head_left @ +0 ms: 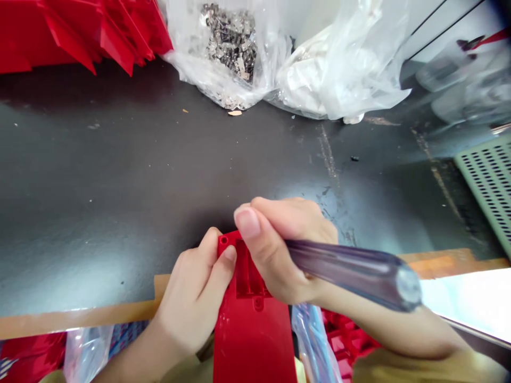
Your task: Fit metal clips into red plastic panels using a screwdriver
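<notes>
A red plastic casing (253,335) with a recessed compartment and screw holes extends from the table's front edge toward me. My left hand (195,287) is closed on its upper left corner, the thumb pressed beside a hole. In my right hand (285,244) is a screwdriver (355,271) with a dark, see-through purple handle, its butt end pointing right and toward me. The fingers wrap its front part over the casing's upper right. The screwdriver's shaft and tip are hidden behind my hand, so I cannot tell whether it touches the casing.
Red plastic parts (80,32) are stacked at the back left. Beside them stand a clear bag of small metallic-looking pieces (231,42) and a bag with white contents (331,69). A green perforated basket (489,181) is at right. Tape (80,316) lines the dark table's (159,159) front edge.
</notes>
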{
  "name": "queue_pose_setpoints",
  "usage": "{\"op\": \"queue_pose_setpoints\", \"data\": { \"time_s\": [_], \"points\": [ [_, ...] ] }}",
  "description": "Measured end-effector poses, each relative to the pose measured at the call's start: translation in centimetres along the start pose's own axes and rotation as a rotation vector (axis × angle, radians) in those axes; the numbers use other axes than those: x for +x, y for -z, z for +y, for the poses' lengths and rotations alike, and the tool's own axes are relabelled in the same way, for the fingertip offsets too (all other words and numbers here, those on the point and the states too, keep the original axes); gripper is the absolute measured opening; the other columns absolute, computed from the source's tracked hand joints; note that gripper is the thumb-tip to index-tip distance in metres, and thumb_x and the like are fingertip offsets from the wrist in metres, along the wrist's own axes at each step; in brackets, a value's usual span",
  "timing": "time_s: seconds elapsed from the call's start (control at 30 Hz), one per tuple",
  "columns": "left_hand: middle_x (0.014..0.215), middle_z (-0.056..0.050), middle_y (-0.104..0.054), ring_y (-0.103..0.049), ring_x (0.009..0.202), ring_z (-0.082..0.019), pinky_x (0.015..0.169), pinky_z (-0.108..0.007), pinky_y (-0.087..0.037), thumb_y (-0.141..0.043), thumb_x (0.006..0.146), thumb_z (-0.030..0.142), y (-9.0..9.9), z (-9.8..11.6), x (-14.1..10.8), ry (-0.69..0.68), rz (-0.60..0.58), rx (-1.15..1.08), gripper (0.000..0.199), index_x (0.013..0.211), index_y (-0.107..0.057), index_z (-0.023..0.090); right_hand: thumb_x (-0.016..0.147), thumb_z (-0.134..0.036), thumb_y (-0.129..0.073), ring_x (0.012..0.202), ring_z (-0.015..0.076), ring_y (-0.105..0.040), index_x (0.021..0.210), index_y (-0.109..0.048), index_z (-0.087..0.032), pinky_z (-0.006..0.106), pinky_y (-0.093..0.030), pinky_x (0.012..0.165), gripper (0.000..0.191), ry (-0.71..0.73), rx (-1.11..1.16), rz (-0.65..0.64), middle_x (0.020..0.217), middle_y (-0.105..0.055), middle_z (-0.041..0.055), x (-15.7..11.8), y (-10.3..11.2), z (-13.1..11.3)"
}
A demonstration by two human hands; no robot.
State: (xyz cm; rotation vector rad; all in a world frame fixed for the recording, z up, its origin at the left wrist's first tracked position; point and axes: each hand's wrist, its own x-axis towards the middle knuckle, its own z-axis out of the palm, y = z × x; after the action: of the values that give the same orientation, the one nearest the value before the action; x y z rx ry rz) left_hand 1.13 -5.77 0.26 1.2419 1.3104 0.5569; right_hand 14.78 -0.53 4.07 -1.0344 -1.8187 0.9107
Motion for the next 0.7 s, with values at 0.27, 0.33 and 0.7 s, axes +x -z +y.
{"op": "queue_pose_setpoints", "data": {
  "time_s": [0.27,0.33,0.7],
  "points": [
    [0.052,0.008,-0.049,-0.046,0.047,-0.012,0.050,-0.025,-0.034,-0.037,0.097,0.042,-0.6,0.5,-0.2,0.000,0.086,-0.033,0.032,0.070,-0.038,0.024,0.096,-0.027,-0.047,0.034,0.0059,-0.029,0.048,-0.030,-0.018,0.024,-0.022,0.036,0.052,-0.136,0.511,0.282,0.038,-0.035,-0.0050,-0.2,0.8,1.0],
    [0.049,0.008,-0.048,-0.045,0.044,-0.011,0.048,-0.024,-0.032,-0.039,0.095,0.040,-0.8,0.7,-0.3,0.002,0.160,-0.050,0.032,0.067,-0.038,0.024,0.098,-0.029,-0.041,0.031,0.0070,-0.028,0.045,-0.025,-0.018,0.025,-0.021,0.035,0.057,-0.250,0.571,0.389,0.032,-0.032,-0.0036,-0.1,1.4,1.0],
    [0.046,0.007,-0.051,-0.046,0.040,-0.012,0.043,-0.024,-0.034,-0.045,0.092,0.041,-0.8,0.7,-0.3,0.060,0.154,-0.108,0.030,0.066,-0.044,0.025,0.095,-0.049,-0.052,0.034,0.0062,-0.037,0.048,-0.033,-0.018,0.025,-0.028,0.036,0.059,-0.175,0.515,0.315,0.040,-0.043,-0.0048,-2.1,0.9,1.9]
  ]
}}
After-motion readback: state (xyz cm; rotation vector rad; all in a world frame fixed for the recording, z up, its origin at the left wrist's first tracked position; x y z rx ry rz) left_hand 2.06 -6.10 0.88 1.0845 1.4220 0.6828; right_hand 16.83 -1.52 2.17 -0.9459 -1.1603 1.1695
